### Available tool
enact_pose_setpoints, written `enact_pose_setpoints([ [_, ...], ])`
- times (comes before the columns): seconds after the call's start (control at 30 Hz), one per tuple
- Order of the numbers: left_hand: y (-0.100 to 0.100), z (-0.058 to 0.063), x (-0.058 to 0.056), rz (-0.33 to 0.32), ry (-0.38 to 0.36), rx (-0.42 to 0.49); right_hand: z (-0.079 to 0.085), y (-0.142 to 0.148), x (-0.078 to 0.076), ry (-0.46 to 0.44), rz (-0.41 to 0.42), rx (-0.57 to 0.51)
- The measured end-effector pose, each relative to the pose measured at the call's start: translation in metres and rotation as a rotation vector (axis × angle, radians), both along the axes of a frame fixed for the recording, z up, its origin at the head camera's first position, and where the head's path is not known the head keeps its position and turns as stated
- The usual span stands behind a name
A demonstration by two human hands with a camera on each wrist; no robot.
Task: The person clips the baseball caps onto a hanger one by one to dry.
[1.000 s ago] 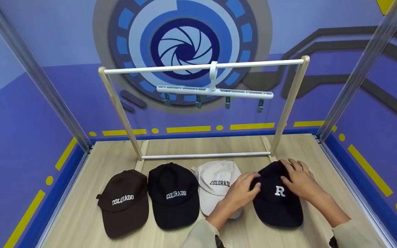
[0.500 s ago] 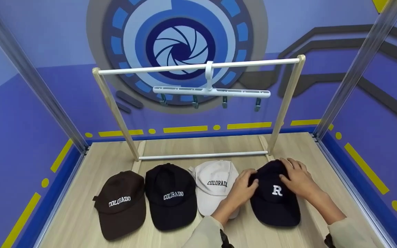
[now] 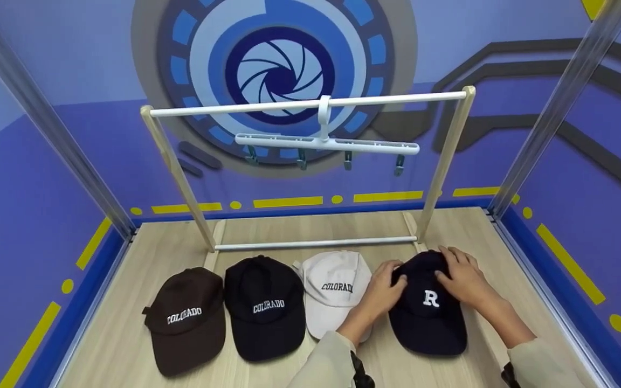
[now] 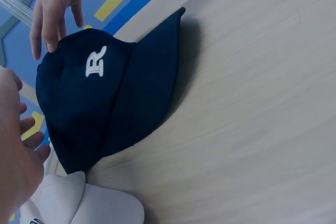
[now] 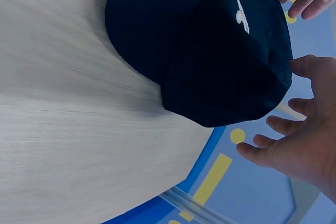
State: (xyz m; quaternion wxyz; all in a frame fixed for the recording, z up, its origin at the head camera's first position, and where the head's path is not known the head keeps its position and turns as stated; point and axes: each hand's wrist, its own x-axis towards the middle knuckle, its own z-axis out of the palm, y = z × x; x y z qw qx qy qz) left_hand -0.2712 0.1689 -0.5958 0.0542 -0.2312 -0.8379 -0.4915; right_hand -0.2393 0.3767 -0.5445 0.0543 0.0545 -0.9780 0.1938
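A navy cap (image 3: 430, 304) with a white letter R lies on the wooden table, brim toward me. My left hand (image 3: 381, 291) is at the left side of its crown, fingers loosely bent. In the left wrist view a small gap seems to separate that hand (image 4: 18, 145) from the cap. On the crown's right side, my right hand (image 3: 467, 277) has its thumb against the fabric. Its other fingers spread behind the cap in the right wrist view, where the right hand (image 5: 304, 129) shows from the palm side. The white cap (image 3: 337, 291) lies partly behind my left forearm.
A black cap (image 3: 265, 310) and a brown cap (image 3: 186, 320) lie in the same row to the left. Behind them stands a rack (image 3: 445, 172) with white rails. From its top rail hangs a white hanger (image 3: 326, 143) with several dark clips. Patterned walls enclose the table.
The whole scene has shifted slightly left in the head view. Both hands stay around the navy cap, and the caps keep their places in the row.
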Motion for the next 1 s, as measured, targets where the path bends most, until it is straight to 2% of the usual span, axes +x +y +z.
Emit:
enact_pose_setpoints([
  [0.23, 0.009, -0.006, 0.001, -0.013, -0.036, -0.027, -0.002, 0.006, 0.002, -0.012, -0.026, -0.012],
  [0.37, 0.008, -0.01, 0.001, -0.001, -0.048, -0.041, -0.004, 0.007, 0.0, -0.016, -0.015, -0.055],
  [0.5, 0.008, -0.01, -0.001, -0.006, -0.045, -0.055, -0.006, 0.007, -0.005, -0.002, -0.005, -0.108],
  [0.7, 0.008, -0.008, -0.001, -0.028, -0.07, -0.071, -0.012, 0.007, -0.011, -0.011, -0.026, -0.133],
  [0.87, 0.006, -0.01, -0.001, -0.02, -0.054, -0.113, -0.017, 0.007, -0.011, -0.042, -0.024, -0.183],
  [1.0, 0.008, -0.011, -0.002, 0.014, -0.033, -0.175, -0.017, 0.007, -0.013, -0.037, -0.032, -0.225],
])
